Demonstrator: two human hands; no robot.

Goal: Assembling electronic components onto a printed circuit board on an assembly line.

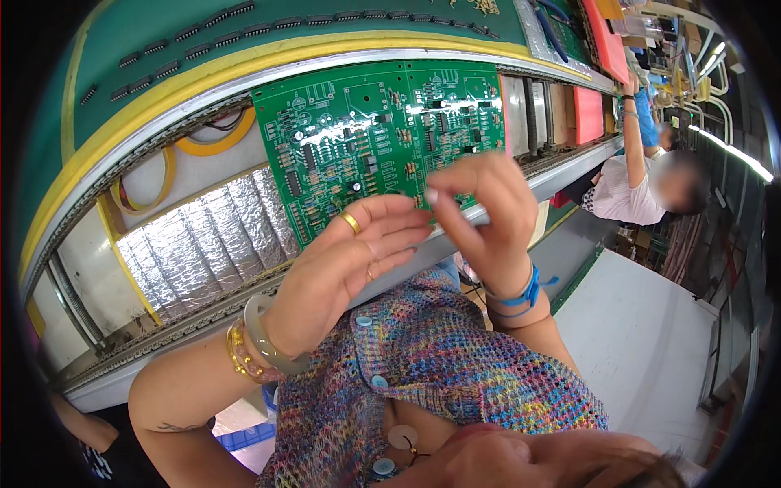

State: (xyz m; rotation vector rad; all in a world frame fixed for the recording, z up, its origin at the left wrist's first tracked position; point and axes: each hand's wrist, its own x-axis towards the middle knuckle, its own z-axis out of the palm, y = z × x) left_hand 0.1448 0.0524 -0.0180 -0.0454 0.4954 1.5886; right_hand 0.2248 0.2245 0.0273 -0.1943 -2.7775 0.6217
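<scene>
My left hand [346, 252] is held up over the near edge of a green circuit board [329, 175], palm turned inward and fingers stretched out. No object shows in it, though part of the palm is turned away. Close to its fingertips is my right hand [492, 215], thumb and fingers curled toward one another in a pinch. Whatever may be between those fingertips is too small to see. The board lies across the conveyor rails and carries resistors, several black chips [309, 156] and small capacitors. My hands hide part of its near side.
Beyond the far rail [220, 85], rows of black chips [287, 23] lie on a green mat [106, 49]. Silver foil padding [211, 236] and a yellow tape roll [215, 138] are left of the board. Red blocks [587, 114] stand right. Another person [630, 183] works farther along the line.
</scene>
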